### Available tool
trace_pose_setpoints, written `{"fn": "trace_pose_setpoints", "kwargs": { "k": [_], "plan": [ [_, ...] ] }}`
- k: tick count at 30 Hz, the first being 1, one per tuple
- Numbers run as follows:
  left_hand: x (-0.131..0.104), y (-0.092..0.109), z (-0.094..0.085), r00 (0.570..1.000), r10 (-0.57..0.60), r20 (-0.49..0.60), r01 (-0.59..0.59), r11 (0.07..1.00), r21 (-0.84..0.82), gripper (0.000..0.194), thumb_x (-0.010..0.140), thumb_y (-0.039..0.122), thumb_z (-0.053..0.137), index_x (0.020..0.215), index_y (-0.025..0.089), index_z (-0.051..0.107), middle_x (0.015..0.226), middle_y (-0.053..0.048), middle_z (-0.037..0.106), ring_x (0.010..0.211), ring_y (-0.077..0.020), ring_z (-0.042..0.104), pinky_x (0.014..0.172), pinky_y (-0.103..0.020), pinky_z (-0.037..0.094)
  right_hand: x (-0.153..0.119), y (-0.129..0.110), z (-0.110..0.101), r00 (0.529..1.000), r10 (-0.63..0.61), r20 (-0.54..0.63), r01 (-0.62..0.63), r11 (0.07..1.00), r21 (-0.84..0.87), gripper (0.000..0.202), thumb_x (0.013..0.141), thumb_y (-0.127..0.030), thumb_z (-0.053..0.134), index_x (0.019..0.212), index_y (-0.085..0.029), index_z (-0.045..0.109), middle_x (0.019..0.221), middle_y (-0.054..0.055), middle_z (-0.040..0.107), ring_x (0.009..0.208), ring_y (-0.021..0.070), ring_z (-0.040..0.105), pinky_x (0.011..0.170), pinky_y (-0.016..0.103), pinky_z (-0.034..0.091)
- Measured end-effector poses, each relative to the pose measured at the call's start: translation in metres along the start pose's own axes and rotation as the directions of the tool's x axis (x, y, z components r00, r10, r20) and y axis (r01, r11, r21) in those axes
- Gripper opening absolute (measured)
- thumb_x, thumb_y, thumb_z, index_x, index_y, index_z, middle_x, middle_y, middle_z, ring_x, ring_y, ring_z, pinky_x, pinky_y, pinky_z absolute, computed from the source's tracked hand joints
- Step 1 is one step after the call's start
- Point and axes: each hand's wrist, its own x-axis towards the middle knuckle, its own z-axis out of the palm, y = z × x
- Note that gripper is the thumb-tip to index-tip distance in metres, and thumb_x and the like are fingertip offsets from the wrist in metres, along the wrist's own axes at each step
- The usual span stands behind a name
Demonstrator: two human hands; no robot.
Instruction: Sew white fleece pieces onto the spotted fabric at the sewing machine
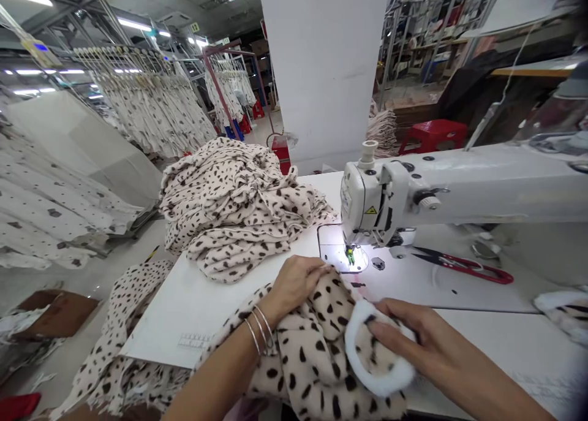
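Observation:
Spotted cream plush fabric point(316, 347) lies bunched at the front of the sewing table, below the needle area. My left hand point(298, 283) is closed on its upper edge, fingertips pinching the cloth just short of the needle plate. A rounded spotted piece with a fluffy white border point(356, 341) lies over the fabric on the right. My right hand point(408, 332) grips that piece, thumb on its face and fingers behind. The white sewing machine point(372, 200) stands just beyond both hands, its lamp lighting the green-marked presser foot point(350, 255).
A big heap of spotted fabric point(234, 206) sits on the table's left. Red-handled scissors point(473, 266) lie under the machine arm. Another white-edged piece point(567, 311) rests at far right. Spotted cloth point(119, 329) hangs off the left edge. A white pillar point(328, 72) rises behind.

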Motion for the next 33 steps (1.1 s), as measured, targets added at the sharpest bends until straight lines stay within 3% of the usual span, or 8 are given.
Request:
{"fn": "trace_pose_setpoints", "kwargs": {
  "k": [2,4,8,12,19,25,29,33],
  "plan": [
    [0.002,0.000,-0.001,0.999,-0.036,-0.002,0.036,0.999,-0.035,0.041,0.093,0.045,0.049,0.070,0.018,0.069,0.059,-0.001,0.058,0.055,-0.0159,0.050,0.056,-0.025,0.036,-0.011,0.000,-0.003,0.999,0.021,-0.027,-0.021,1.000,-0.014,0.035,0.085,-0.057,0.056,0.091,-0.024,0.066,0.087,0.003,0.068,0.078,0.0229,0.064,0.065,0.029,0.051],
    [0.004,0.003,0.000,0.998,-0.058,0.023,0.060,0.996,-0.068,0.039,0.090,0.047,0.054,0.071,0.017,0.069,0.063,-0.002,0.061,0.059,-0.0165,0.054,0.057,-0.024,0.039,-0.015,-0.001,-0.003,0.994,-0.097,-0.045,0.088,0.982,-0.170,0.031,0.087,-0.055,0.056,0.090,-0.025,0.067,0.099,0.005,0.069,0.088,0.0236,0.065,0.069,0.029,0.052],
    [0.005,0.012,0.002,0.994,-0.068,0.087,0.075,0.994,-0.080,0.028,0.087,0.042,0.059,0.079,0.017,0.069,0.079,-0.003,0.068,0.075,-0.0182,0.061,0.066,-0.023,0.044,-0.001,0.001,0.003,0.869,-0.484,0.101,0.460,0.718,-0.522,0.021,0.095,-0.040,0.050,0.098,-0.027,0.066,0.127,0.006,0.062,0.122,0.0242,0.054,0.101,0.040,0.042],
    [-0.001,0.013,-0.013,0.990,-0.094,0.106,0.093,0.996,0.012,0.020,0.081,0.037,0.064,0.075,0.018,0.065,0.071,0.000,0.062,0.068,-0.0166,0.055,0.061,-0.023,0.038,0.015,0.015,0.002,0.838,-0.525,0.151,0.475,0.565,-0.674,0.024,0.099,-0.033,0.041,0.107,-0.024,0.061,0.119,0.008,0.067,0.110,0.0217,0.062,0.098,0.046,0.039],
    [-0.028,0.014,-0.060,0.977,-0.206,0.054,0.194,0.966,0.171,0.012,0.076,0.028,0.067,0.072,0.019,0.060,0.074,-0.002,0.056,0.069,-0.0187,0.047,0.058,-0.025,0.030,0.009,0.039,-0.007,0.846,-0.514,0.143,0.471,0.595,-0.651,0.028,0.099,-0.033,0.042,0.119,-0.025,0.059,0.132,0.007,0.060,0.126,0.0199,0.053,0.097,0.038,0.043],
    [-0.044,0.011,-0.076,0.968,-0.253,0.001,0.252,0.966,0.057,0.030,0.078,0.044,0.064,0.074,0.020,0.046,0.073,0.003,0.041,0.065,-0.0140,0.040,0.059,-0.023,0.035,0.011,0.045,-0.004,0.842,-0.529,0.101,0.477,0.646,-0.596,0.026,0.099,-0.036,0.042,0.113,-0.024,0.061,0.131,0.008,0.061,0.126,0.0213,0.053,0.100,0.040,0.042],
    [-0.019,0.014,-0.068,0.971,-0.205,-0.123,0.213,0.975,0.057,0.031,0.088,0.048,0.053,0.076,0.021,0.040,0.074,0.003,0.040,0.066,-0.0139,0.040,0.061,-0.024,0.035,0.004,0.038,0.002,0.842,-0.524,0.126,0.494,0.657,-0.570,0.031,0.099,-0.036,0.043,0.125,-0.027,0.056,0.131,0.004,0.062,0.124,0.0199,0.055,0.100,0.036,0.045],
    [0.030,0.011,-0.054,0.991,-0.091,-0.096,0.106,0.981,0.162,0.032,0.082,0.042,0.064,0.070,0.021,0.045,0.068,0.003,0.044,0.063,-0.0146,0.040,0.061,-0.025,0.032,-0.007,0.035,0.014,0.830,-0.555,0.060,0.485,0.664,-0.569,0.033,0.100,-0.035,0.042,0.128,-0.025,0.054,0.125,0.005,0.066,0.113,0.0188,0.062,0.092,0.032,0.051]
  ]
}}
